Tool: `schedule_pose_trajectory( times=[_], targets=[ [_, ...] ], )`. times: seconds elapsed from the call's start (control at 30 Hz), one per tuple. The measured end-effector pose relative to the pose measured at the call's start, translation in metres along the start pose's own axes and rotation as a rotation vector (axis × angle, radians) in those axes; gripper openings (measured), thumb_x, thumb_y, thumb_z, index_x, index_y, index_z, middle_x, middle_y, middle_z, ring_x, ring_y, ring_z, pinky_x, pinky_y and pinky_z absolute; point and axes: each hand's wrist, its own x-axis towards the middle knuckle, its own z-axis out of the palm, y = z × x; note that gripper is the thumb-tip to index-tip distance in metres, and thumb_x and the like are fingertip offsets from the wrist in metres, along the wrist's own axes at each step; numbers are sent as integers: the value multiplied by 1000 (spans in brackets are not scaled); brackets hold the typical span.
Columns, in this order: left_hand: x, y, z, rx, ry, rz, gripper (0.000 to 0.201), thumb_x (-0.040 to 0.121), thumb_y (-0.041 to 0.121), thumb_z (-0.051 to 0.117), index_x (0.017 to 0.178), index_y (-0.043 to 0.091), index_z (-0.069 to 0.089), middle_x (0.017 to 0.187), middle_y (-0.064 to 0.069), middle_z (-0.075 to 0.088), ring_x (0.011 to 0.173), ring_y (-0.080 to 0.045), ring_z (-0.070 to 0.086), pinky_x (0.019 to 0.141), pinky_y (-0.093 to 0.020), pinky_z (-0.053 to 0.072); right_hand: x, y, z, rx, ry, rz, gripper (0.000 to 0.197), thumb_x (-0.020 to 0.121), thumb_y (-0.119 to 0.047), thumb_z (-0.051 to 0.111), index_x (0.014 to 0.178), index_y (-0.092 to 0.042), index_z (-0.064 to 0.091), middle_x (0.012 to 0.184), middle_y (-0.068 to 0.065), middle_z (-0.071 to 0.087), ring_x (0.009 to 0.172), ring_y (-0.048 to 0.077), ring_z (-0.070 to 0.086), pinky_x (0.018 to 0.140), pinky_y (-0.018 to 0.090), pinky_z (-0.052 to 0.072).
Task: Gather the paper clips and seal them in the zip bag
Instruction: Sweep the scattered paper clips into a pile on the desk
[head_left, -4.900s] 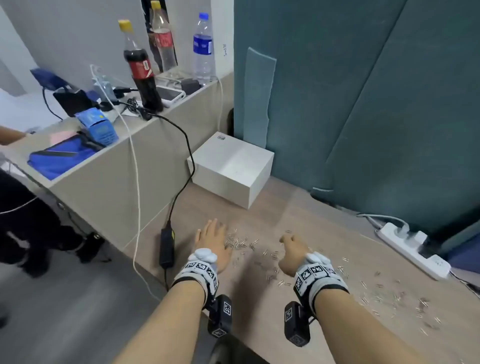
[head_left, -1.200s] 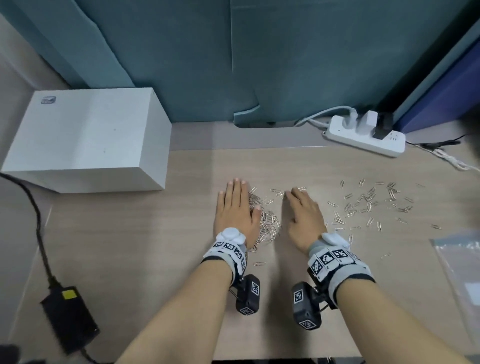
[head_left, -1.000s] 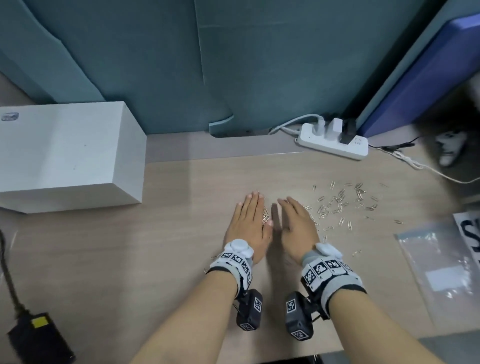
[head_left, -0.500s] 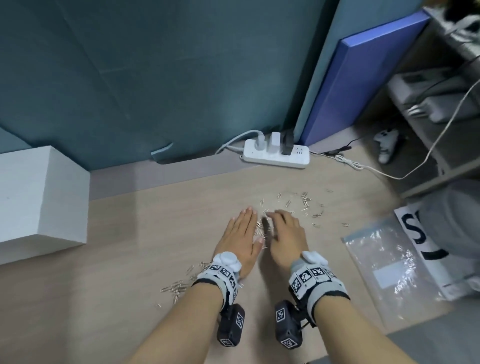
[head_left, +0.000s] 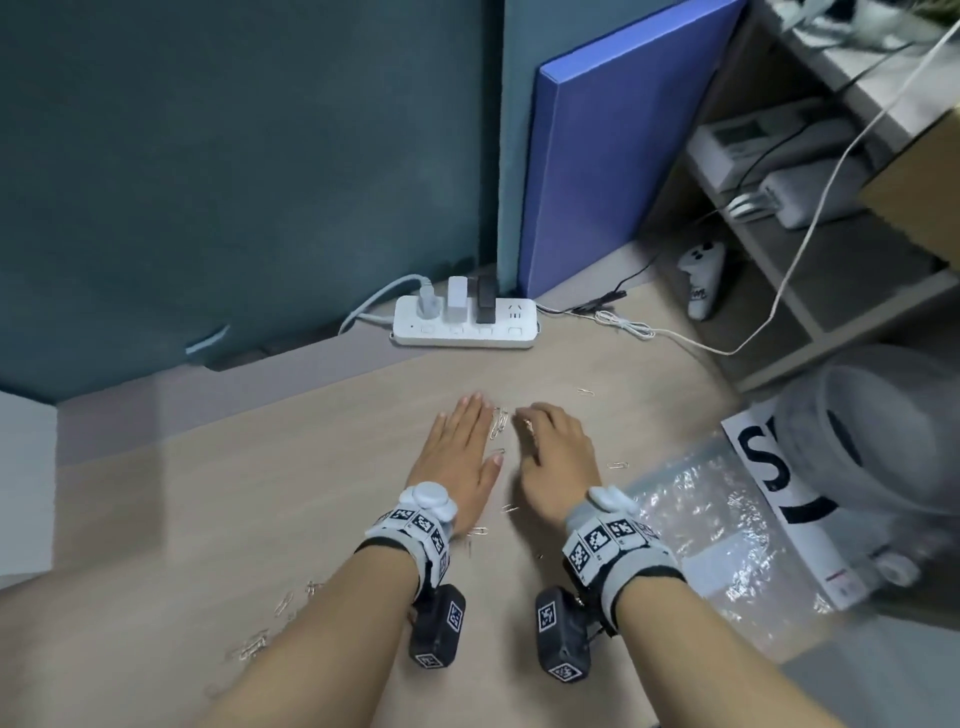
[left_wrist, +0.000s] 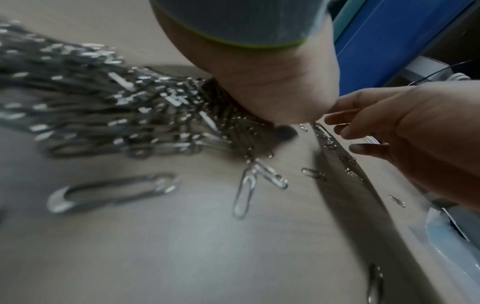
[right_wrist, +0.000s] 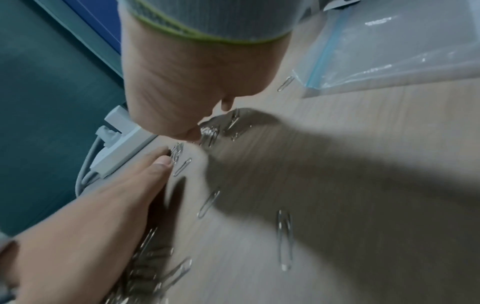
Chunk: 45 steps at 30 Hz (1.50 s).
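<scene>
Wooden desk (head_left: 291, 499): both grips flat and open, left hand (head_left: 460, 457) and right hand (head_left: 558, 462) flanking paper clips (head_left: 500, 422) lying mostly lengthwise away.

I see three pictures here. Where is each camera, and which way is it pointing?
Head: worn on the head, looking down at the desk; both forearms, left hand and right hand show.
Left wrist: under the left wrist, looking along the palm at a heap of paper clips; the right hand shows too.
Right wrist: under the right wrist, facing the zip bag and power strip; the left hand shows.
All three share the clips.
</scene>
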Motion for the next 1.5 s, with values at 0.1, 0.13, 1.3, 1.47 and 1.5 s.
schedule_pose_trajectory(
  times=[0.1,0.13,1.3,1.47,1.5],
  targets=[
    [31,10,-4,38,7,46,68,103,46,18,163,19,-2,171,4,-8,156,-14,-10,128,-44,3,20,21,-15,-58,87,161,71,82,-16,55,152,-20,40,161,5,33,148,29,27,122,41,24],
    [40,13,-4,49,4,55,67,104,46,19,163,21,-2,171,4,-8,157,-14,-10,128,-44,3,25,28,-19,-91,75,210,76,83,-18,55,155,-18,33,165,7,27,151,30,21,124,41,19],
    [9,-16,2,222,-78,305,60,108,44,16,162,27,-2,171,7,-5,157,-16,-7,127,-48,-1,-22,-5,27,-150,-153,164,79,97,-21,41,163,-23,-2,170,-2,-14,156,21,-15,125,48,-9],
    [-25,-30,1,211,-93,340,61,108,42,15,163,24,-4,170,7,-9,156,-14,-12,128,-44,3,-71,-26,47,-120,-186,92,82,95,-18,38,162,-21,-9,168,-2,-21,154,18,-22,125,46,-13],
    [-31,-35,1,205,-106,336,61,108,42,15,162,24,-4,170,7,-10,156,-13,-13,128,-43,2,-78,-30,52,-103,-203,87,82,95,-18,38,162,-21,-10,168,-2,-21,154,17,-23,125,45,-13]
  ],
)
